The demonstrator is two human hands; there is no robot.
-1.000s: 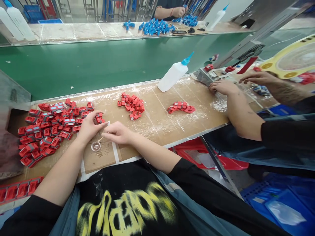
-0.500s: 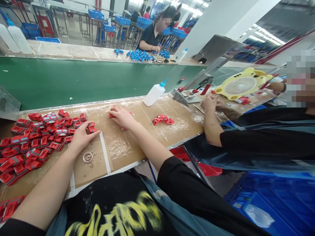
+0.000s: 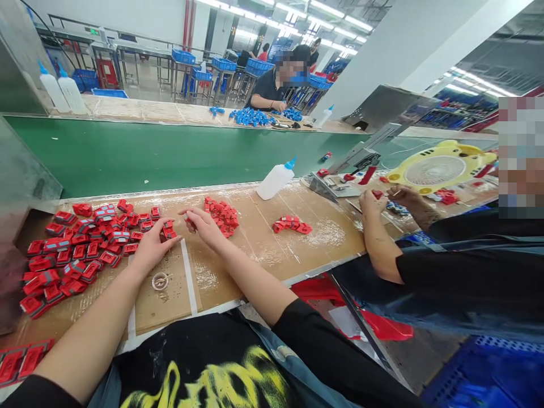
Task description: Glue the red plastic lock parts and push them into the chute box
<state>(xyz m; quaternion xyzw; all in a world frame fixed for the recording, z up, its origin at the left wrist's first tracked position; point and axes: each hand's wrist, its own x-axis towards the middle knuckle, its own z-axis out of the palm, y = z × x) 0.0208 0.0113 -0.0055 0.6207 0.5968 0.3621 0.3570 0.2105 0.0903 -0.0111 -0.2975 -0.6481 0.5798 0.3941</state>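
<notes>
My left hand [image 3: 153,248] is closed around a red plastic part [image 3: 169,230], pinched between thumb and fingers above the brown board. My right hand [image 3: 203,225] is just to its right, fingers curled together; whatever they hold, if anything, is too small or hidden to name. Beside the right hand lies a pile of small red pieces [image 3: 225,216]. A large heap of red and grey block-like parts [image 3: 85,241] spreads to the left of my left hand. Below that hand, a small round dish [image 3: 160,281] with a thin stick in it rests on the board.
A white squeeze bottle [image 3: 275,181] with a blue tip stands behind a curved row of red parts [image 3: 292,224]. Right of it are a metal press fixture [image 3: 340,184], a yellow fan [image 3: 437,167] and a co-worker's hands [image 3: 376,201]. Across the green divider [image 3: 170,153], another person sits by blue parts.
My right hand has lifted off the pile of small red pieces and moved left toward my left hand, fingers now curled. The left hand keeps the red part. The view has tilted slightly up.
</notes>
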